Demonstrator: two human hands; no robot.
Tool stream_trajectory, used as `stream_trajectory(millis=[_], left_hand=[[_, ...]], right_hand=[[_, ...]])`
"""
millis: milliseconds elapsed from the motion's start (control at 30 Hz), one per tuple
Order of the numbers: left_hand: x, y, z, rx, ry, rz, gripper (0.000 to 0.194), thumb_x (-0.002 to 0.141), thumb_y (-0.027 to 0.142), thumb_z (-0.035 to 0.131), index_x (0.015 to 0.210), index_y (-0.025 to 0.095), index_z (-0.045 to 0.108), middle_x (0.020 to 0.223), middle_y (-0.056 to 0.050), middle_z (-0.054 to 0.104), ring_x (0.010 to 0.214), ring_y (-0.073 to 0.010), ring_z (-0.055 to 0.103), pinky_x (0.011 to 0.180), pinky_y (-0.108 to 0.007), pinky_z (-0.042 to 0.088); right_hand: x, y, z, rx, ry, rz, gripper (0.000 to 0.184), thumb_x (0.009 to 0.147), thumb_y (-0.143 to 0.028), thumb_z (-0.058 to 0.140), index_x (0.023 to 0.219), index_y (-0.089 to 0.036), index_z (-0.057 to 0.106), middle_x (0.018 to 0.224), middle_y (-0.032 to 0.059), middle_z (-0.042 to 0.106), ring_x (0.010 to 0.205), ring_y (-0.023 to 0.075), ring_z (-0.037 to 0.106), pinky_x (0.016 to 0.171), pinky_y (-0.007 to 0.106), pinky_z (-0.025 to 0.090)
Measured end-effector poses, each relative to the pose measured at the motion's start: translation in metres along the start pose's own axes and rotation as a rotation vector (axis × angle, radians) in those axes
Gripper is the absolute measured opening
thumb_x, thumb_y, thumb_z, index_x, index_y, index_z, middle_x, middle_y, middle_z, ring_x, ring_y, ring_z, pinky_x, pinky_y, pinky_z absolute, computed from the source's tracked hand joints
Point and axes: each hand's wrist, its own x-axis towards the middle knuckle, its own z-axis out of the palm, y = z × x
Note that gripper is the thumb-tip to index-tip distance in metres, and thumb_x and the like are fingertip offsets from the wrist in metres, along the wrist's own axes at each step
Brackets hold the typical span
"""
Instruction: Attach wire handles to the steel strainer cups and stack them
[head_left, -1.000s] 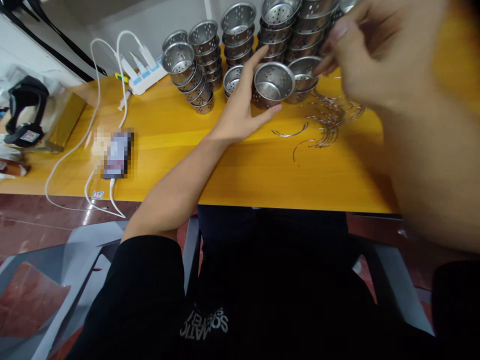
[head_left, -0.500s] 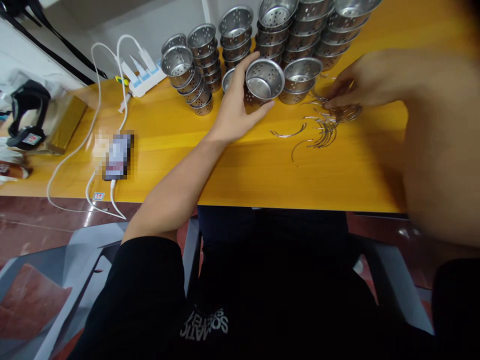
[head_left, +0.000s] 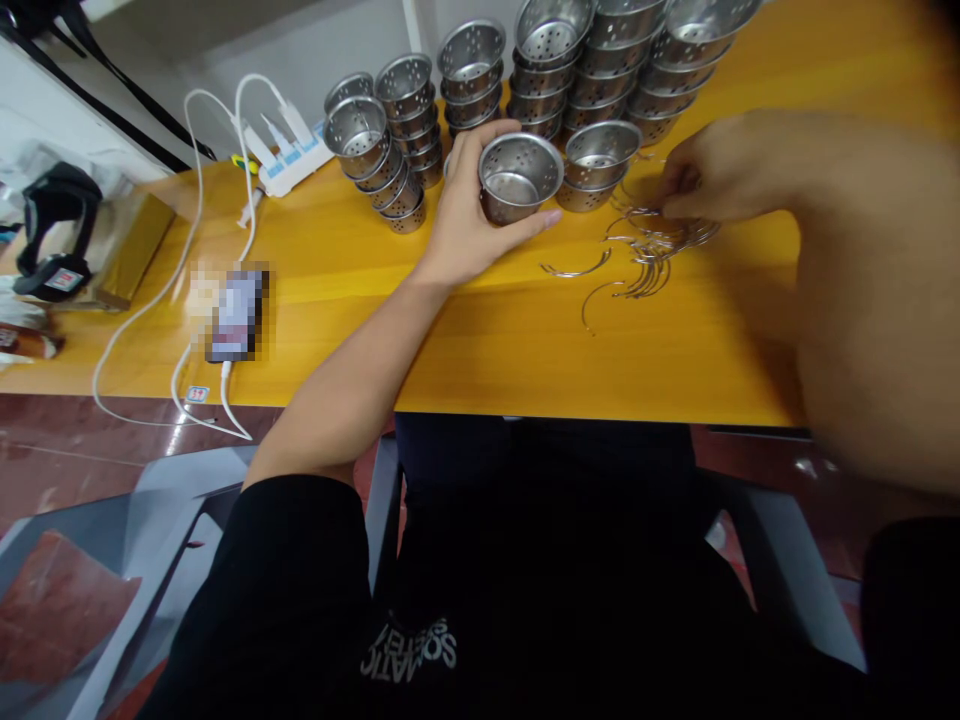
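Note:
My left hand [head_left: 471, 212] curls around a perforated steel cup [head_left: 520, 178], its thumb in front and its fingers behind, the open mouth tilted toward me. Just right of that cup stand two nested perforated cups [head_left: 600, 160]. Over a loose pile of thin curved metal wires [head_left: 649, 262] hovers my right hand [head_left: 705, 175], fingertips pinched together at the pile's upper edge. A wire seems to be at those fingertips, but the fingers hide most of it.
Tall stacks of perforated cups [head_left: 471, 60] line the back of the yellow table [head_left: 510, 350]. To the left are a white power strip [head_left: 296, 165] with cables, a phone [head_left: 238, 315] on a charging lead, and a cardboard box [head_left: 139, 250] with a black strapped device [head_left: 56, 225].
My right hand has come down from above the cups to the wire pile and pinches there. The left hand has shifted the cup slightly left and closed more around it.

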Motion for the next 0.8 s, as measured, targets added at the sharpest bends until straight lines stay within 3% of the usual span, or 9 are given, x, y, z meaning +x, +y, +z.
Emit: stream_trajectory(millis=[67,133,367,500,667,800], left_hand=[[0.001,0.005,-0.001,-0.015,0.112,-0.085,0.093,0.103,0.084,0.105,0.175,0.046,0.061,0.174,-0.007,0.075,0.164,-0.038,0.065,0.146,-0.06,0.056],[0.002,0.011,-0.001,-0.017,0.185,-0.121,0.088,0.097,0.084,0.109,0.164,0.046,0.067,0.168,-0.008,0.077,0.158,-0.0389,0.069,0.144,-0.061,0.058],[0.002,0.025,-0.004,0.141,0.051,-0.096,0.082,0.109,0.073,0.099,0.176,0.046,0.059,0.173,-0.012,0.074,0.17,-0.0407,0.069,0.143,-0.059,0.06],[0.001,0.026,-0.004,0.135,0.074,-0.129,0.082,0.108,0.068,0.102,0.175,0.048,0.058,0.172,-0.011,0.075,0.169,-0.039,0.07,0.146,-0.059,0.059],[-0.002,0.007,0.007,0.019,0.11,-0.105,0.088,0.112,0.077,0.093,0.183,0.049,0.05,0.177,-0.011,0.073,0.167,-0.0385,0.069,0.145,-0.064,0.059],[-0.002,-0.005,0.013,-0.103,0.137,-0.133,0.095,0.112,0.085,0.09,0.189,0.049,0.048,0.18,-0.007,0.075,0.167,-0.038,0.07,0.144,-0.063,0.061]], right_hand=[[-0.008,-0.001,-0.007,-0.018,0.033,-0.006,0.014,0.1,-0.025,0.101,0.097,-0.025,0.088,0.082,0.0021,0.081,0.071,0.023,0.067,0.08,0.044,0.057],[-0.018,-0.004,-0.014,-0.024,0.074,-0.01,0.014,0.1,-0.03,0.099,0.099,-0.025,0.086,0.082,0.0012,0.079,0.07,0.0211,0.065,0.077,0.041,0.054],[-0.051,-0.023,-0.029,0.015,0.247,0.032,0.016,0.101,-0.036,0.085,0.096,-0.029,0.071,0.086,0.0024,0.066,0.073,0.0241,0.051,0.075,0.043,0.04],[-0.055,-0.025,-0.03,0.055,0.289,-0.006,0.015,0.104,-0.032,0.081,0.097,-0.029,0.069,0.088,0.0024,0.064,0.075,0.0245,0.051,0.078,0.044,0.036],[-0.054,-0.029,-0.029,0.07,0.305,-0.013,0.02,0.1,-0.018,0.093,0.094,-0.027,0.076,0.083,0.0006,0.067,0.073,0.0211,0.051,0.081,0.043,0.04],[-0.05,-0.023,-0.024,0.103,0.347,-0.076,0.012,0.1,-0.021,0.091,0.102,-0.029,0.083,0.089,0.0009,0.075,0.076,0.0216,0.058,0.084,0.042,0.047]])
